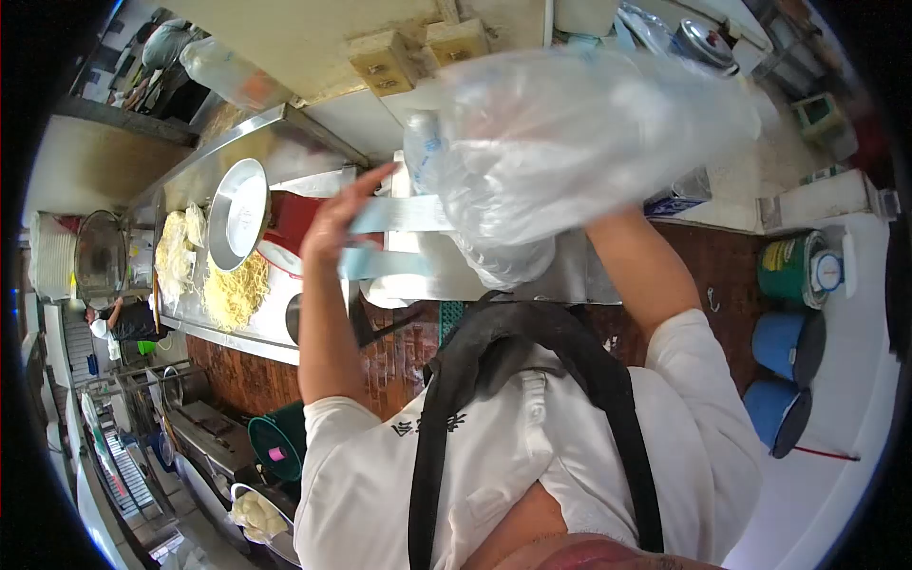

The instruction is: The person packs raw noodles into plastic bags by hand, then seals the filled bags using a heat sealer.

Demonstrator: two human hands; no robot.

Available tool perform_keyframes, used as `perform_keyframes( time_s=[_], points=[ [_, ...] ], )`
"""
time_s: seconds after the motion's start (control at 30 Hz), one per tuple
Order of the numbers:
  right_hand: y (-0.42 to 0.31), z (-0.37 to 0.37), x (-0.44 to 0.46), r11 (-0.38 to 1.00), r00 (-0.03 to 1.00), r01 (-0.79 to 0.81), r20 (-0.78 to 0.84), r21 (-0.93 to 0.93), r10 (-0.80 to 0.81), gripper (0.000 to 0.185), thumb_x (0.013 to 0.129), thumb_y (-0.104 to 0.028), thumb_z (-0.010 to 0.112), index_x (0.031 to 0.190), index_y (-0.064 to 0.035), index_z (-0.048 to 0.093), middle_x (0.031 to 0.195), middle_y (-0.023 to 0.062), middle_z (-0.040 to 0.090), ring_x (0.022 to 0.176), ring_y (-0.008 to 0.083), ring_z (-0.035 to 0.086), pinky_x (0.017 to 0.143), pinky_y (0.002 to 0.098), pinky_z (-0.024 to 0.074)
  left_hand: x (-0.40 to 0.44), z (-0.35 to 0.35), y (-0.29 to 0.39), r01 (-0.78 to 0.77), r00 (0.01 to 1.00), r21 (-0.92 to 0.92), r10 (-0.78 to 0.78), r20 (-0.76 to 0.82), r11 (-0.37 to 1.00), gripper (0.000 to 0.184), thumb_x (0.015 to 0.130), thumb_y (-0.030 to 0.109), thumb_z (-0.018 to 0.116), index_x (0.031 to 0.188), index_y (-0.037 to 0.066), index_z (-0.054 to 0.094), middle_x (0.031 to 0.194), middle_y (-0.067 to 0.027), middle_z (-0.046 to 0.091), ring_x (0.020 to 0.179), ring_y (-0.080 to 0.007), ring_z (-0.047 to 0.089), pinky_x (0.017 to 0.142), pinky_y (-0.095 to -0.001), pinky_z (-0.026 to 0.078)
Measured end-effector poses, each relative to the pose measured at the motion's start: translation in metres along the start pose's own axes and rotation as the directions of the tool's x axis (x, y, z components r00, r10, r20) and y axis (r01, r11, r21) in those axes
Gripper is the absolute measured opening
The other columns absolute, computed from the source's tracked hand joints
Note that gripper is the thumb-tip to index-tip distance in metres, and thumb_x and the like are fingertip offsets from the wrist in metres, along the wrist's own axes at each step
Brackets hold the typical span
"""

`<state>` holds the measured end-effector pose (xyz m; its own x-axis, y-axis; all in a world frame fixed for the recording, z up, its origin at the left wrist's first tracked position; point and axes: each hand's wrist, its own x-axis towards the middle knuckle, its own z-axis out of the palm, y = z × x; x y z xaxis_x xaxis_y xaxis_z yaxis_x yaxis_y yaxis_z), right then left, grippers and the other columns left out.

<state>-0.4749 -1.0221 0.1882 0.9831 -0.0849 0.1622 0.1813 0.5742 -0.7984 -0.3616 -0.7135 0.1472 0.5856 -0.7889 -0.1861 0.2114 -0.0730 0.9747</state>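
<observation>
A large clear plastic bag, blurred by motion, fills the upper middle of the view. Its pale blue strips reach left towards my left hand, whose fingers are stretched out and apart beside them. My right hand is hidden behind the plastic; only the right forearm shows below the bag's edge. Another clear plastic bundle with blue print stands behind, left of the large bag. Under the bag is a metal counter with white items partly covered.
On the left, a steel worktop bears a metal bowl, yellow noodles and bagged noodles. A red object lies nearby. Blue bins stand right. Other people are at the far left and upper left.
</observation>
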Motion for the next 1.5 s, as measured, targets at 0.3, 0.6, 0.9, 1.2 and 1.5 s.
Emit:
perform_keyframes(
  time_s=[0.3, 0.6, 0.9, 1.2, 1.5],
  points=[
    [0.096, -0.058, 0.109, 0.957, 0.971, -0.223, 0.046, -0.185, 0.235, 0.033, 0.097, -0.015, 0.059, 0.129, -0.0062, 0.058, 0.117, 0.0065, 0.065, 0.104, 0.0189, 0.063, 0.091, 0.0329, 0.0516, 0.071, 0.003, -0.041, -0.158, 0.987, -0.484, 0.159, -0.039, 0.861, 0.023, 0.093, 0.024, 0.065, 0.108, 0.008, 0.058, 0.085, -0.0008, 0.060, 0.055, -0.0094, 0.044, 0.047, -0.0250, 0.036],
    [0.165, -0.132, 0.079, 0.848, 0.942, -0.316, -0.251, -0.425, 0.225, 0.032, 0.095, -0.022, 0.061, 0.124, -0.0076, 0.061, 0.116, 0.0090, 0.066, 0.103, 0.0208, 0.063, 0.085, 0.0354, 0.0528, 0.130, -0.041, -0.164, 0.013, 0.889, -0.406, -0.196, -0.414, 0.914, 0.016, 0.095, 0.022, 0.054, 0.108, 0.012, 0.056, 0.086, -0.0016, 0.059, 0.059, -0.0139, 0.049, 0.045, -0.0272, 0.038],
    [0.304, -0.237, 0.062, 0.307, 0.925, -0.379, -0.354, -0.873, 0.137, 0.033, 0.090, -0.020, 0.061, 0.119, -0.0053, 0.057, 0.110, 0.0183, 0.066, 0.103, 0.0314, 0.063, 0.087, 0.0406, 0.0512, 0.163, -0.037, -0.225, 0.248, 0.849, 0.019, -0.208, -0.487, 0.969, 0.020, 0.088, 0.023, 0.064, 0.102, 0.009, 0.067, 0.079, -0.0027, 0.063, 0.050, -0.0128, 0.053, 0.038, -0.0299, 0.036],
    [0.131, -0.141, 0.010, 0.588, 0.960, -0.261, -0.142, -0.765, 0.241, 0.077, 0.086, -0.013, 0.064, 0.154, -0.0109, 0.028, 0.145, 0.0129, 0.048, 0.118, 0.0259, 0.057, 0.103, 0.0379, 0.0452, 0.062, -0.041, -0.163, 0.313, 0.822, 0.390, -0.042, -0.568, 0.866, 0.045, 0.082, 0.025, 0.078, 0.118, 0.001, 0.065, 0.108, -0.0160, 0.070, 0.077, -0.0237, 0.068, 0.062, -0.0375, 0.055],
    [0.129, -0.165, -0.013, 0.692, 0.957, -0.283, -0.153, -0.663, 0.245, 0.053, 0.092, -0.012, 0.061, 0.142, -0.0039, 0.046, 0.138, 0.0119, 0.054, 0.124, 0.0225, 0.054, 0.104, 0.0352, 0.0431, 0.045, -0.005, -0.145, 0.199, 0.928, 0.779, 0.141, -0.345, 0.595, 0.051, 0.078, 0.030, 0.077, 0.116, -0.001, 0.062, 0.098, -0.0284, 0.068, 0.089, -0.0399, 0.068, 0.077, -0.0460, 0.053]
  ],
)
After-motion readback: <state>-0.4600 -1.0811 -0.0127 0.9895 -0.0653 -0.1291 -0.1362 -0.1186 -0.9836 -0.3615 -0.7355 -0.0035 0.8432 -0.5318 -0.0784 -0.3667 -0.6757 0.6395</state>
